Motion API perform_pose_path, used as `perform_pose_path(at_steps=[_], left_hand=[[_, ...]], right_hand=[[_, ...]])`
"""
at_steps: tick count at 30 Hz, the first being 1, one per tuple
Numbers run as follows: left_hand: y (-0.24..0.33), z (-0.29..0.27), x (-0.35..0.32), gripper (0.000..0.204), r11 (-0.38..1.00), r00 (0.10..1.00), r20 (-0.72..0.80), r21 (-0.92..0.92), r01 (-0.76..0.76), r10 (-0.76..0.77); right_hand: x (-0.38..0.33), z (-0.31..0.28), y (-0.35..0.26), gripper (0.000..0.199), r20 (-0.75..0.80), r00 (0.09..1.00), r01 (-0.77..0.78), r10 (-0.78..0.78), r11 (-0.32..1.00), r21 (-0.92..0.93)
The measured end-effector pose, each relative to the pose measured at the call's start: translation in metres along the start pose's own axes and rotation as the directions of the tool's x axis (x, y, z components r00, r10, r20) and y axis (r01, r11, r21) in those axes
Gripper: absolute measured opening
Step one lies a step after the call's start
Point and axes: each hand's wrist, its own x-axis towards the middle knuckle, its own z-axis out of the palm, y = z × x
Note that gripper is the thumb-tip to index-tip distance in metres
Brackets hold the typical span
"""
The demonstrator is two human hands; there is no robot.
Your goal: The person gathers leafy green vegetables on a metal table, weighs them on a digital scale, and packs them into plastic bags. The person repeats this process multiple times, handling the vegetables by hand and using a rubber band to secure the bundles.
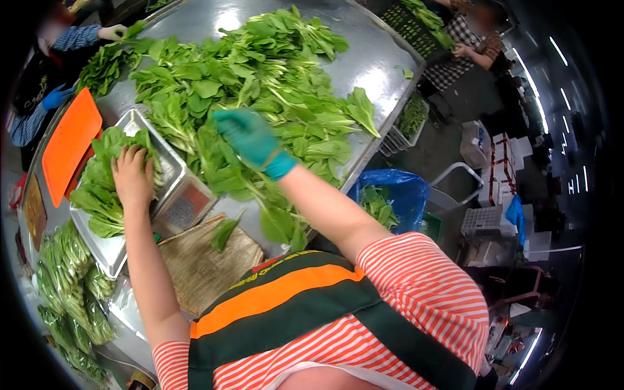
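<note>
My left hand, bare, lies over a bunch of leafy greens in a metal tray, its fingers spread on the leaves. The tray sits on a weighing scale with a labelled front. In a teal glove, my right hand is over the near side of a big heap of leafy greens. Its fingers are blurred, and whether they grip any stalks is not plain. A single loose leaf rests on a brown woven mat close to my body.
Bagged greens lie at the left, below an orange plastic board. Past the metal table's right edge stands a blue-lined bin. A gloved co-worker's hand holds greens at far left; another person carries a dark crate.
</note>
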Motion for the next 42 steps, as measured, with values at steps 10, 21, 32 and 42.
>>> perform_pose_path(at_steps=[10, 21, 32, 42], left_hand=[[0.042, -0.038, 0.007, 0.048, 0.987, 0.966, -0.225, 0.127, -0.100, 0.126], [0.217, 0.018, -0.074, 0.040, -0.035, 0.864, 0.473, -0.874, 0.485, 0.171], [0.195, 0.004, -0.082, 0.018, -0.576, 0.674, 0.739, -0.547, 0.608, 0.009], [0.205, 0.007, -0.085, 0.043, -0.729, 0.680, 0.728, -0.421, 0.539, 0.083]], right_hand=[[-0.106, -0.312, 0.097, 0.039, -0.584, 0.749, -0.567, 0.313, -0.152, -0.810], [-0.119, -0.131, 0.017, 0.018, 0.221, 0.891, -0.375, 0.396, 0.917, -0.132], [-0.082, -0.333, 0.155, 0.048, -0.530, 0.779, -0.494, 0.334, -0.193, -0.848], [-0.100, -0.142, 0.058, 0.027, -0.079, 0.958, -0.287, 0.277, 0.943, -0.167]])
